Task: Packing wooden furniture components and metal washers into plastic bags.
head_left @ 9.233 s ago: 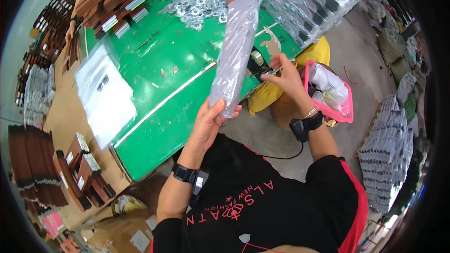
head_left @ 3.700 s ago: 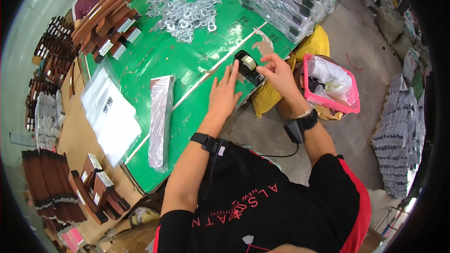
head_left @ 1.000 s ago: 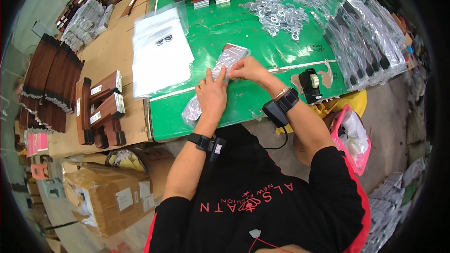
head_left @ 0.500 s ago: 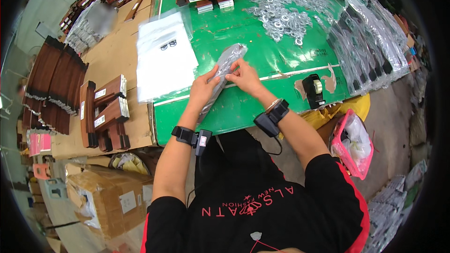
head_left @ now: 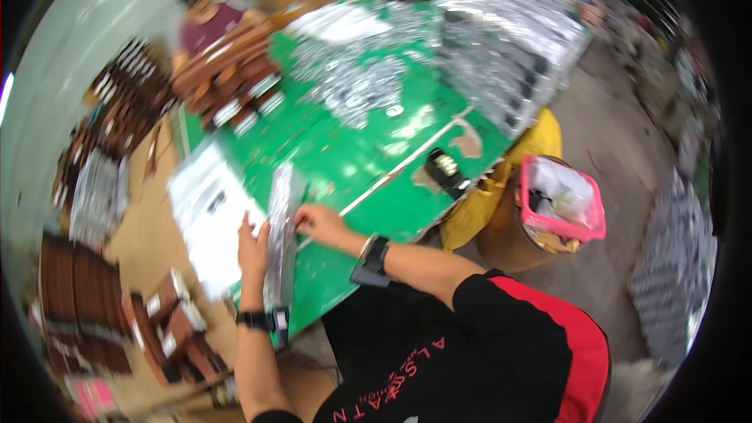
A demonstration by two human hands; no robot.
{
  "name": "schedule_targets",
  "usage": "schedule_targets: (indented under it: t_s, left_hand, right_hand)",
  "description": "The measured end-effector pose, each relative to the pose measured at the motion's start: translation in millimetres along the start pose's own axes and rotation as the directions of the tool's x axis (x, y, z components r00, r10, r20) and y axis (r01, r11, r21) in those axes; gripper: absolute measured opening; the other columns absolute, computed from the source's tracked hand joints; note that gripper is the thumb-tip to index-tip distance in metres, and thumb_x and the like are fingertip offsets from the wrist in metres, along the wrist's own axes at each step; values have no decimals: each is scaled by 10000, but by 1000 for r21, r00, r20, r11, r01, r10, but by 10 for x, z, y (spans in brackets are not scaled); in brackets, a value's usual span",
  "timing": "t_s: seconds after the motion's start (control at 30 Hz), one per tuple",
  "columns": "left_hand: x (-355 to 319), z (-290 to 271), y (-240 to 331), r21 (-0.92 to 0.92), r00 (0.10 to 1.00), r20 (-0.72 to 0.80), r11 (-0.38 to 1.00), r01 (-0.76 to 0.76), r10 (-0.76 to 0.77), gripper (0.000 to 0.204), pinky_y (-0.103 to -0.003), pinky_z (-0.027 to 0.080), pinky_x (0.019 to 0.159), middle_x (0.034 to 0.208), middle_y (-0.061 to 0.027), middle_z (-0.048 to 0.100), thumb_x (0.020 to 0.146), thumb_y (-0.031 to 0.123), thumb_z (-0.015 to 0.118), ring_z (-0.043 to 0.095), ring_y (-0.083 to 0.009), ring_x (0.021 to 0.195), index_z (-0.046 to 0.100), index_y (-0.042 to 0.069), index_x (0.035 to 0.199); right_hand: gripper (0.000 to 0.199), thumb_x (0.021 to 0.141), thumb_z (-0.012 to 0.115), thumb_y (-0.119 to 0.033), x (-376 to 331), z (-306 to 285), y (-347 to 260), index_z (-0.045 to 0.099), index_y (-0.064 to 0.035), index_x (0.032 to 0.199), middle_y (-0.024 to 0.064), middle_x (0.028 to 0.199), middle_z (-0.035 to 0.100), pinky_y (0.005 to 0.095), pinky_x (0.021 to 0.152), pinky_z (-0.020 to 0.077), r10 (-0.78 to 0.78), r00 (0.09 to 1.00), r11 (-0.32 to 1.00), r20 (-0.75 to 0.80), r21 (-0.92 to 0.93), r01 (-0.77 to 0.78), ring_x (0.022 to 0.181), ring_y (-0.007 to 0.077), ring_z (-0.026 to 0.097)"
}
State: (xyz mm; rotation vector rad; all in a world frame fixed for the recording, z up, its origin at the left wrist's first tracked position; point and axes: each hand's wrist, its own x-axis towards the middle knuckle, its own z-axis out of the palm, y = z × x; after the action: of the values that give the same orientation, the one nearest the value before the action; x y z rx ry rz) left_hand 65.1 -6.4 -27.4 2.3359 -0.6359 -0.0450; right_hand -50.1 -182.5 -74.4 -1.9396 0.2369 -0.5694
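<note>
Lying lengthwise on the green table, a long silvery bag sits between both hands: the left hand rests flat against its left edge with fingers spread and pointing up the table, while the right hand touches its right edge, fingers curled toward it, though the blur makes it hard to tell whether they actually pinch the film. What the bag holds cannot be made out. Just left of the left hand lies a stack of clear flat bags with dark prints. Up the table from the grip spreads a heap of small shiny packets, and beyond that, stacks of silver packs. To the right of the right hand, near the table's edge, stands a tape dispenser. Farther right, off the table, a pink-rimmed bin holds crumpled clear plastic scraps. Brown boxes pile up at the far left corner, beside another person.
</note>
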Motion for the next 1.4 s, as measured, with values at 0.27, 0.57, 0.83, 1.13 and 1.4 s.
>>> schedule_targets:
  t_s: [0.27,0.57,0.83,1.13,1.4]
  left_hand:
    - [-280,200,363,285,987,104,947,-150,125,1034,-465,516,928,1284,-226,590,738,261,814,641,-384,1099,255,118,1597]
    - [-289,-339,967,-380,713,653,925,14,257,941,-373,437,1082,1445,-171,514,747,-4,759,537,-253,1305,277,-50,1554]
    - [-520,-172,2167,-674,659,645,696,249,388,847,-367,474,1044,1361,-147,578,777,36,788,608,-248,1198,360,-31,1505]
    - [-743,682,3527,-926,728,375,268,265,574,666,-475,524,1002,1326,-142,578,953,311,707,603,-357,1220,378,41,1465]
    - [-878,940,3812,-886,641,445,205,416,625,774,-487,539,988,1326,-150,588,899,283,772,635,-371,1182,332,43,1489]
  right_hand:
    - [300,802,757,-140,-178,-516,-257,641,-108,1077,72,1044,672,417,919,507,-8,997,989,82,-144,20,1034,295,639]
    - [1070,668,863,-142,-557,-1945,-1102,310,-244,1578,124,1686,143,615,1211,199,-503,778,552,376,-553,624,1543,359,169]
    - [1130,737,860,-402,-1071,-2982,-982,202,-142,1619,153,1660,228,532,1174,296,-426,896,891,-122,-228,392,1493,374,286]
    - [1003,934,720,-451,-1588,-2686,-510,99,-71,1625,116,1561,355,378,1121,400,-166,971,615,170,788,-33,1394,216,428]
    - [1105,790,833,-532,-1926,-2865,-538,223,-43,1572,128,1371,567,382,1031,498,41,993,443,109,889,-116,1205,230,616]
